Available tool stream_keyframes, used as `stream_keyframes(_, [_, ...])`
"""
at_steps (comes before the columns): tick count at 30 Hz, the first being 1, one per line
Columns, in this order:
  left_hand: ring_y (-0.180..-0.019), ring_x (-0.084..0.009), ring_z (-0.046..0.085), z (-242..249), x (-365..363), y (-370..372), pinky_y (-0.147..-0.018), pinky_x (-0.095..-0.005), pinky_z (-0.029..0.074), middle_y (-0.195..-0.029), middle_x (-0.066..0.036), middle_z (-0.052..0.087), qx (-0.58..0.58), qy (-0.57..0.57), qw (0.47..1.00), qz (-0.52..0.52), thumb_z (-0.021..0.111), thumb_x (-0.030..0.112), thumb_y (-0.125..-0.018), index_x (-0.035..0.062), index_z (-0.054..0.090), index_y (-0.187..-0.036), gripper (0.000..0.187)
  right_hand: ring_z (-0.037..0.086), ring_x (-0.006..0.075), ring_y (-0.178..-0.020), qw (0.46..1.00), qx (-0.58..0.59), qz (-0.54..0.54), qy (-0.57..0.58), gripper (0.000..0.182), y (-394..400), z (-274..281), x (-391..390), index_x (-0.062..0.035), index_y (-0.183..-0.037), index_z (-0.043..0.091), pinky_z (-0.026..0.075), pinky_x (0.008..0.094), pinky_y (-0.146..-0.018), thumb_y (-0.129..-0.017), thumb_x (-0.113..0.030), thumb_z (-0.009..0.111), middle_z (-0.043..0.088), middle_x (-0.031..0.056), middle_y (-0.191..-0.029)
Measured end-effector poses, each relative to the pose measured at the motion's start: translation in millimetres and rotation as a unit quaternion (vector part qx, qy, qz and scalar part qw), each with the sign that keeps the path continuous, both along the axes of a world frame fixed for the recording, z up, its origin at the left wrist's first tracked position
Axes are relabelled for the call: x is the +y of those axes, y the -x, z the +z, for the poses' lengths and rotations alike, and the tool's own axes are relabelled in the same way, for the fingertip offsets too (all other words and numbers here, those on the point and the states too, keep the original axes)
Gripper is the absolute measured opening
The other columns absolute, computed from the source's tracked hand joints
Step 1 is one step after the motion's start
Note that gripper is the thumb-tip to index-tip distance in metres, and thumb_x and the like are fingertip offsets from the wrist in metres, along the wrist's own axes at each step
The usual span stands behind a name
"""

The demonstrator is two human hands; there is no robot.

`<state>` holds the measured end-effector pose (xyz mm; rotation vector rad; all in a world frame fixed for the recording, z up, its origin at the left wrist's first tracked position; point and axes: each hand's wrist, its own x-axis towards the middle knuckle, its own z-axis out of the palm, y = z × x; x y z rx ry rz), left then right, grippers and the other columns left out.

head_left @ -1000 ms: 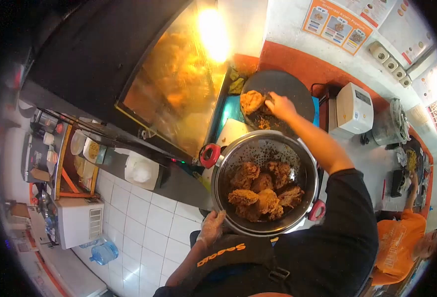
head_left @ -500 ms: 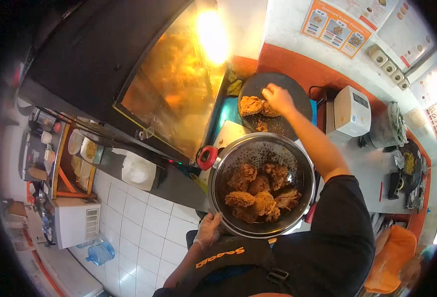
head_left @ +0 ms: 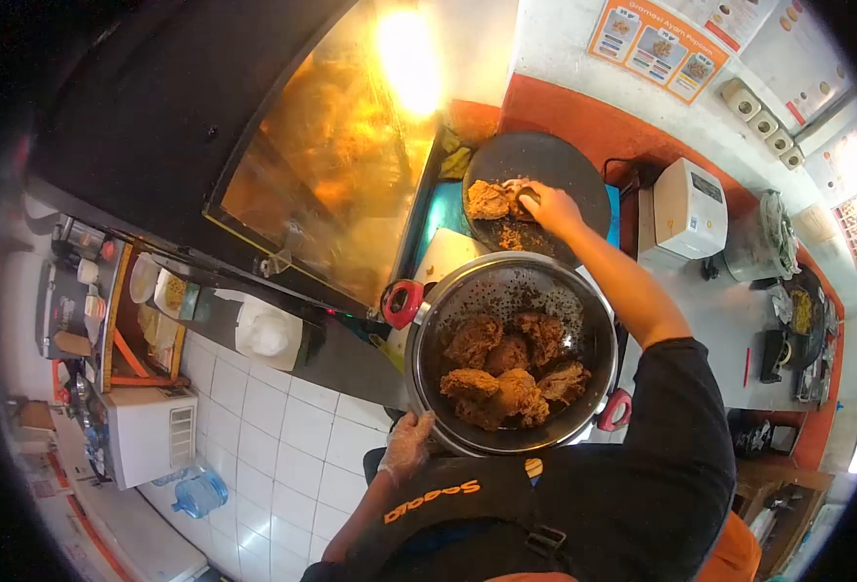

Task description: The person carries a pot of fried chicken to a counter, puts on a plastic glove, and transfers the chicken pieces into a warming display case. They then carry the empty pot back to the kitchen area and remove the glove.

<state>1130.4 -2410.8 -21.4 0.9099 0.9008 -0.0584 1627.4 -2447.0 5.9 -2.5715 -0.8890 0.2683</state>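
My left hand [head_left: 410,447], in a clear plastic glove, grips the near-left rim of a round steel pot [head_left: 419,359] with red handles and a perforated inner wall. Several pieces of fried chicken [head_left: 518,390] lie inside it. Beyond the pot is a round black slab or mortar [head_left: 569,160]. A piece of crispy fried chicken [head_left: 488,199] and loose crumbs [head_left: 511,238] sit on it. Over the slab, my right hand [head_left: 553,210] has its fingers curled in at the chicken, around something dark that I cannot make out.
A lit warming cabinet [head_left: 341,155] with a glass door stands at the left of the pot. On the steel counter [head_left: 700,320] at the right is a white boxy machine [head_left: 691,213]. A white cutting board [head_left: 448,254] lies partly under the pot. White floor tiles [head_left: 273,427] show at lower left.
My right hand has come slightly nearer and lower on the slab, its fingers now at the chicken. The left hand keeps its hold on the pot. The view has shifted a little.
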Motion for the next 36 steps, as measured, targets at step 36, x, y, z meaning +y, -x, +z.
stream_keyframes(36, [-0.096,-0.0158,0.056,78.3,6.0,-29.2,-0.087,-0.0336,0.046,-0.108,-0.008,0.059,0.044,0.002,0.999,-0.027,0.051,0.025,-0.095,0.0004,0.050,-0.115,0.031,0.060,0.0371,-0.100,0.995,0.008,-0.025,-0.096,0.048,-47.4,33.3,-14.7,-0.0064,-0.111,0.064,0.047,0.0413,-0.086,-0.083,-0.045,0.056,0.064,0.0200,-0.108])
